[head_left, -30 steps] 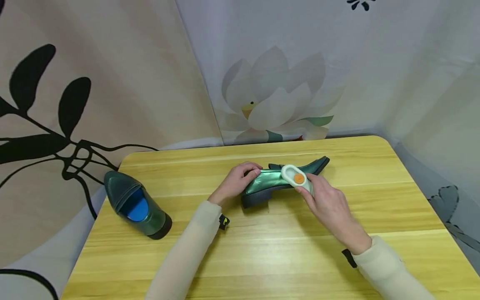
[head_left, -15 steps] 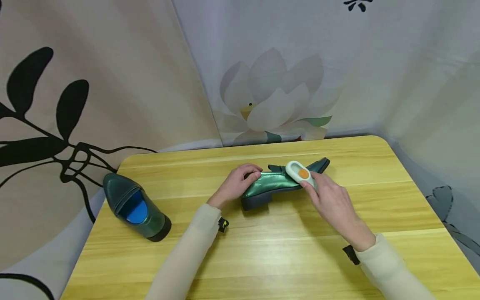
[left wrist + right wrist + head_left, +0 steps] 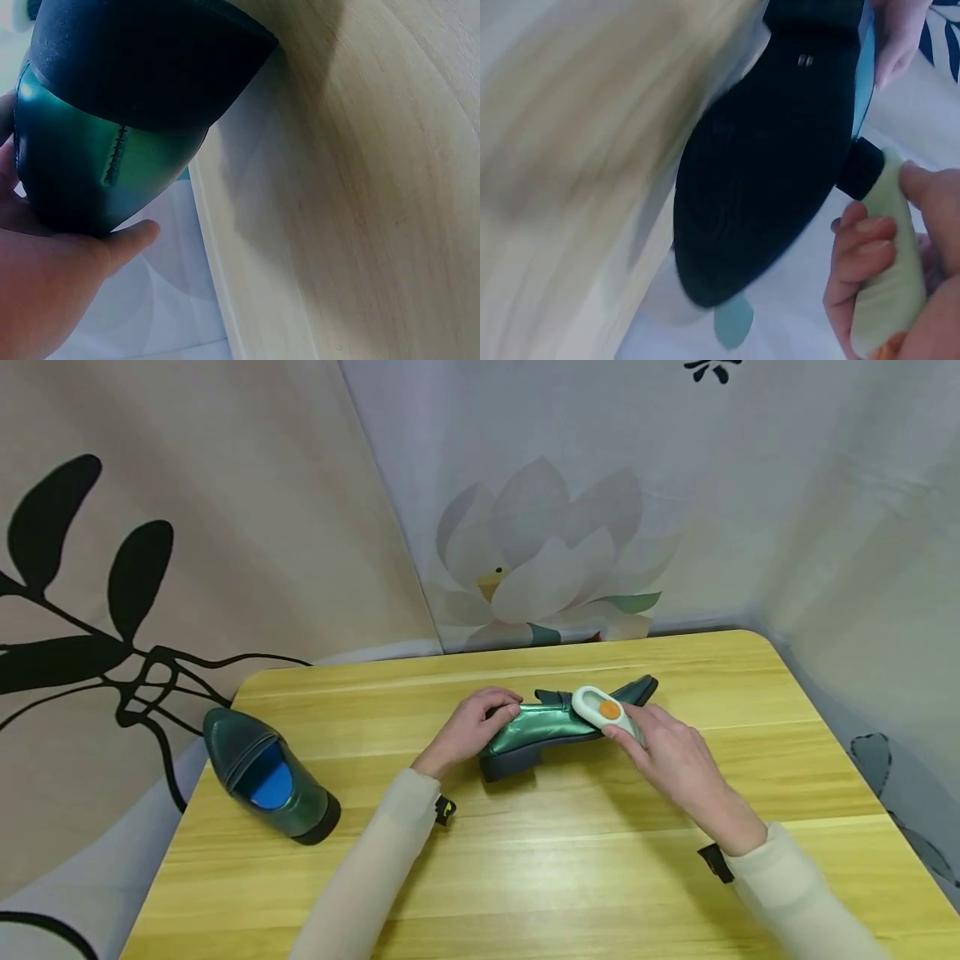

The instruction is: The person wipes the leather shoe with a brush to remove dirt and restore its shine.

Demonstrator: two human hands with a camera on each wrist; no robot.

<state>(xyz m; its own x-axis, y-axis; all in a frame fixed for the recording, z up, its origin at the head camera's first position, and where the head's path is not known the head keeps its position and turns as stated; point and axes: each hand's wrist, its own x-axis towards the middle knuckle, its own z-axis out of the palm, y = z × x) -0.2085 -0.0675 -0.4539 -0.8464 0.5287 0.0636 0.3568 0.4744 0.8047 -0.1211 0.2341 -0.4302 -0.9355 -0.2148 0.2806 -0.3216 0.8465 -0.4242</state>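
A shiny green shoe (image 3: pixel 542 723) with a dark sole is held tilted above the table, its toe pointing right. My left hand (image 3: pixel 474 727) grips the heel end; in the left wrist view the thumb and fingers lie on either side of the shoe's back (image 3: pixel 82 165). My right hand (image 3: pixel 678 764) holds a pale green brush (image 3: pixel 587 700) with an orange spot against the shoe's side, towards the toe. In the right wrist view its dark bristles (image 3: pixel 861 169) meet the shoe's edge, and the sole (image 3: pixel 757 157) faces the camera.
A second green shoe (image 3: pixel 306 806) with a blue insole stands at the left side of the wooden table (image 3: pixel 555 877). Patterned curtains (image 3: pixel 300 527) hang behind the table and at its sides.
My right hand has moved the brush along the shoe towards the toe, then only slightly since half a second ago. The left hand keeps its grip on the heel end.
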